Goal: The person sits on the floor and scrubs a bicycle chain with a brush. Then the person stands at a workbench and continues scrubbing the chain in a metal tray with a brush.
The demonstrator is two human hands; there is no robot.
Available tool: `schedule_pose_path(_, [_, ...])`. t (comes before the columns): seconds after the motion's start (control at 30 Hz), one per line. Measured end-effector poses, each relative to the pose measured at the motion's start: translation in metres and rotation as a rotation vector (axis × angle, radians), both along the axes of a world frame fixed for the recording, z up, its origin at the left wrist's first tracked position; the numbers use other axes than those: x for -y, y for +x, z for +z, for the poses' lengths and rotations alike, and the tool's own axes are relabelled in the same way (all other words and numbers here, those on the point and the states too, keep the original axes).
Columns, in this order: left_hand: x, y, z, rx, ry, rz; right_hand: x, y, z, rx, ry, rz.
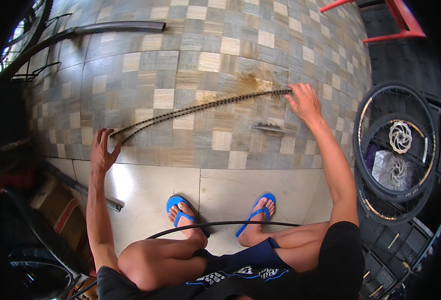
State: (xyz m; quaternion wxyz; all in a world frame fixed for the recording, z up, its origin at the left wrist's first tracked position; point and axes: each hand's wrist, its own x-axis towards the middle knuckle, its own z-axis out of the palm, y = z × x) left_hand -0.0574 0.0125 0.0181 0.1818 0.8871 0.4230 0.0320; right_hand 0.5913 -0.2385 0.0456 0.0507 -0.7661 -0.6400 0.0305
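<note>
A dark bicycle chain point(200, 107) stretches between my two hands over the patterned floor, doubled into two strands that run close together. At the lower left, my left hand point(103, 151) pinches the strands, which spread slightly apart there. My right hand point(306, 104), farther out and to the right, has its fingers closed around the other end. The fingers partly hide both ends of the chain. Below the chain on the floor lies a thin dark-bristled strip, perhaps a brush point(273, 128), with a brownish stain above it.
Two bicycle wheels point(359, 135) with brake discs lie stacked at the right. A red plastic stool point(400, 20) stands at the far right. Grey tubes point(115, 27) and bicycle parts line the left, near a cardboard box point(55, 205). A black hose or tyre point(225, 223) curves past my blue sandals.
</note>
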Motion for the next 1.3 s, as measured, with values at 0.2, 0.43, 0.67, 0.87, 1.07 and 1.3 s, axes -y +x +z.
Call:
schedule_pose_path(0.2, [-0.007,-0.011,-0.011,-0.137,0.0,-0.029,0.034,-0.05,0.036,-0.206,-0.253,0.265])
schedule_pose_path(0.43, [-0.009,0.0,-0.013,-0.083,0.065,-0.032,0.059,-0.069,0.006,-0.207,-0.168,0.262])
schedule_pose_path(0.67, [0.023,0.104,-0.031,0.077,-0.042,-0.171,-0.013,-0.128,-0.012,-0.338,0.009,0.209])
schedule_pose_path(0.87, [0.034,0.148,-0.051,0.218,-0.067,-0.188,-0.083,-0.218,-0.065,-0.313,0.163,0.181])
schedule_pose_path(1.07, [0.032,0.148,-0.063,0.299,-0.135,-0.177,-0.067,-0.173,-0.084,-0.508,-0.099,0.019])
schedule_pose_path(1.3, [0.026,0.157,-0.059,0.306,-0.189,-0.17,0.045,0.068,-0.036,0.007,-0.035,-0.438])
